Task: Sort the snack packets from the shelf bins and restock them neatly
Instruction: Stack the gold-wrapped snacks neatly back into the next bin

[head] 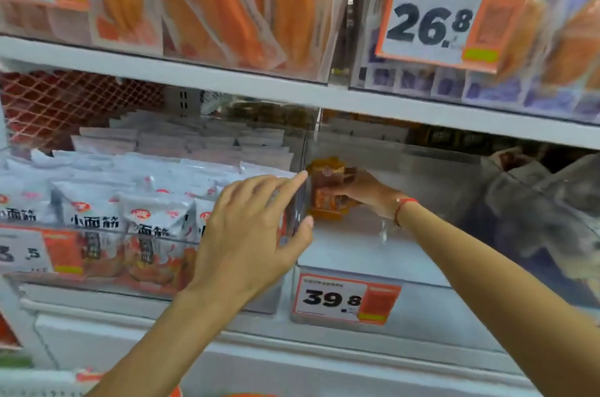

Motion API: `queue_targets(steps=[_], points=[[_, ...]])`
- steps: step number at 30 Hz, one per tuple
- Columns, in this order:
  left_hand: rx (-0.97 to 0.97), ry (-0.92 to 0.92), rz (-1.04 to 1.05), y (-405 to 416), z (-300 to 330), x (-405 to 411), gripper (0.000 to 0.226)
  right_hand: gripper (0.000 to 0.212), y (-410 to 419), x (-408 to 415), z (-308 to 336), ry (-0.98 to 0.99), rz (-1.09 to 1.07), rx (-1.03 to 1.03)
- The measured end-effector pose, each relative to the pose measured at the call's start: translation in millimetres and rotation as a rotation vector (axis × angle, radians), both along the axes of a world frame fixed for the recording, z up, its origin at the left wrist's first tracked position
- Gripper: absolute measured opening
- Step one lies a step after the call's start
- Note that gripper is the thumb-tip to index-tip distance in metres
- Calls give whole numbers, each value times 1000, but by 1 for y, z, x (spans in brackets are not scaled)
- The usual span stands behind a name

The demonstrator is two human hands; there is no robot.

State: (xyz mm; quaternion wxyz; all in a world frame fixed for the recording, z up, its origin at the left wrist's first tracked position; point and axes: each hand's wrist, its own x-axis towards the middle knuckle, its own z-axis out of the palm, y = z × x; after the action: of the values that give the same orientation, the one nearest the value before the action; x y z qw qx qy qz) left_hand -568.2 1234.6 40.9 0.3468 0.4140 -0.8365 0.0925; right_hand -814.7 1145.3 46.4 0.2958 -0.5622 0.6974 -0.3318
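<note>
- At far left we see a clear bin (39, 270) packed with upright white and orange snack packets (152, 228), a price tag on its front.
- Our left hand (246, 234) rests at the clear divider (303, 189) between the two bins, fingers straight and relaxed, thumb on the divider's front edge, holding nothing.
- Just right of the divider, our right hand (363, 192) pinches a small orange-brown packet (328, 189) at the left side of the nearly bare right bin (373, 254).
- Below sits a price tag (345, 297) reading 39.8.
- We judge this the restocking step: next, stand the packet squarely against the divider, then let go.
</note>
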Motion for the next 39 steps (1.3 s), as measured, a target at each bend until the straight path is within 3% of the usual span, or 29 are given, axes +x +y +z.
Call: queue_targets(steps=[5, 7, 10, 12, 15, 18, 20, 22, 25, 31, 36, 39], points=[[-9, 0, 23, 1, 1, -2, 59, 56, -4, 7, -11, 179, -173, -129], [2, -6, 27, 2, 0, -2, 59, 64, -5, 3, -11, 276, -194, -86], [2, -7, 29, 2, 1, -1, 59, 61, -5, -2, -5, 442, -152, 14], [2, -6, 32, 2, 0, -2, 59, 55, -4, -4, -6, 333, -123, -10], [-1, -3, 32, 1, 0, -2, 60, 49, -4, 0, -13, -54, -138, -46], [3, 0, 34, 1, -1, -2, 59, 65, -9, 1, -17, -174, -177, -43], [-2, -2, 38, 1, -1, -1, 59, 57, -10, 0, -11, -287, -212, -55], [-6, -4, 41, 0, -2, -1, 59, 43, -10, -2, -8, -226, -228, -89], [-2, -9, 40, 0, -2, -1, 59, 43, -15, 1, -15, -69, -208, -133], [-10, -1, 37, 1, -2, -2, 59, 37, -17, 9, -16, -95, -173, -80], [-24, -5, 28, 2, -1, -1, 59, 66, -7, 3, -9, 21, -135, 44], [-11, -22, 31, 3, 0, -1, 60, 73, 5, -4, 6, 94, -118, 99]])
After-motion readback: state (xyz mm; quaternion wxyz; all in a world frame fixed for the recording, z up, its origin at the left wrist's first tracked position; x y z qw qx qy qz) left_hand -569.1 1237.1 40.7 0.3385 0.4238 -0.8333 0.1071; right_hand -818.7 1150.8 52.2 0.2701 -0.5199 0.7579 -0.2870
